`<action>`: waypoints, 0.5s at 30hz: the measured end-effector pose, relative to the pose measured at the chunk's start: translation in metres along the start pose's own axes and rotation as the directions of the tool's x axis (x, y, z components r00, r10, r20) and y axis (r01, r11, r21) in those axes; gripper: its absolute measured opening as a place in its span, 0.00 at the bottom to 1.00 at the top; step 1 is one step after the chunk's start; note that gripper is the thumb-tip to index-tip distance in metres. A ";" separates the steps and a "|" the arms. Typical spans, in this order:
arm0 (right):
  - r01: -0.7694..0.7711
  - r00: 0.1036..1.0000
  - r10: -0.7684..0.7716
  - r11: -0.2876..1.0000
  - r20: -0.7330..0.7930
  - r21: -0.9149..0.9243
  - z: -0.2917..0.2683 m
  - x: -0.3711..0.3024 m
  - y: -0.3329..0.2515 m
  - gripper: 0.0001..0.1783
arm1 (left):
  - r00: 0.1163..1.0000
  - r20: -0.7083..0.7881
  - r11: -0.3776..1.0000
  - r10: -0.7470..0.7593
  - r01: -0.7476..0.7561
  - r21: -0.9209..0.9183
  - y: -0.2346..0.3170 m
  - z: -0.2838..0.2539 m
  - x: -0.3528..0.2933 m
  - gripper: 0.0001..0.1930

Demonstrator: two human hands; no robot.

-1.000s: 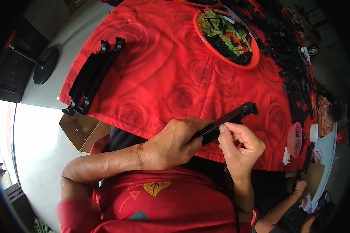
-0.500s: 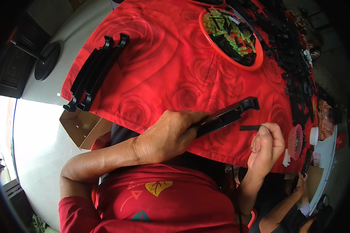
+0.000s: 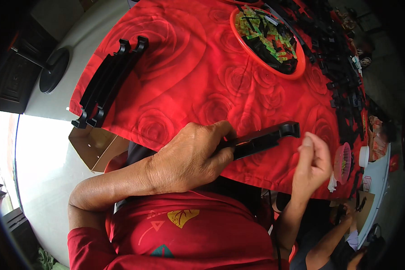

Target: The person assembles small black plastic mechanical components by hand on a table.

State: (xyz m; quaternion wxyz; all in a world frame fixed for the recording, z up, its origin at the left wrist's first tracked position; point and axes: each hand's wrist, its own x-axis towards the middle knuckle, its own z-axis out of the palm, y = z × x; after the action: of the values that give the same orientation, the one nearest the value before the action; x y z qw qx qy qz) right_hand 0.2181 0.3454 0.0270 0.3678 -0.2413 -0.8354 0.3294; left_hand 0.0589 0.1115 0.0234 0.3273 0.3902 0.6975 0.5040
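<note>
Bar, black, with a hooked far end, juts out from the left hand above the table's near edge, sloping up to the right. That hand grasps its near end firmly, thumb on one side and fingers wrapped over the other, so part of the bar is hidden. The right hand is just beside the hooked end and apart from it, fingers loosely curled with thumb and forefinger close together; nothing shows in it, but blur and the turn of the hand leave me unable to tell whether something small is pinched there. The step in hand reads as handwork on this one bar, with the left hand as holder and the right as worker. A next move at the bar would call for the left grip to keep the free end steady, and for the right fingertips to cross a short gap and meet a narrow face squarely. Two more bars lie side by side on the red cloth toward the left. Beyond the held bar, an orange-red bowl contains green and black strips, and a pink basket is near the right edge.
</note>
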 end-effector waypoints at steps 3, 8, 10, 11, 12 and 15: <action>0.472 0.870 -0.436 0.871 0.228 -0.136 -0.009 0.021 -0.042 0.16 | 0.998 0.052 0.997 -0.024 0.021 0.072 0.008 -0.001 0.000 0.13; 0.573 0.631 -0.403 0.818 0.664 -0.048 0.009 0.044 -0.059 0.20 | 0.999 0.050 0.980 0.008 -0.018 0.201 0.020 0.001 -0.001 0.12; 0.531 0.605 -0.348 0.847 0.716 -0.036 0.012 0.049 -0.057 0.19 | 0.999 0.053 0.970 -0.001 -0.012 0.242 0.024 -0.001 0.000 0.11; 0.471 0.584 -0.274 0.881 0.764 -0.043 0.013 0.052 -0.058 0.17 | 0.999 0.054 0.958 -0.006 -0.010 0.287 0.025 -0.001 0.001 0.11; 0.408 0.556 -0.198 0.911 0.807 -0.058 0.014 0.054 -0.059 0.16 | 0.998 0.060 0.959 -0.009 -0.008 0.282 0.023 0.001 0.002 0.11; 0.405 0.573 -0.214 0.913 0.791 -0.046 0.020 0.051 -0.054 0.12 | 0.989 -0.001 0.915 0.145 -0.134 0.380 0.020 0.006 0.004 0.12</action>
State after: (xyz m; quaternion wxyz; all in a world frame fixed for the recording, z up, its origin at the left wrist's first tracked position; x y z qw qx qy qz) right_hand 0.1629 0.3346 0.0797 -0.0024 0.0344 -0.9714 0.2348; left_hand 0.0659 0.1215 0.0402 0.1987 0.4874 0.7568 0.3874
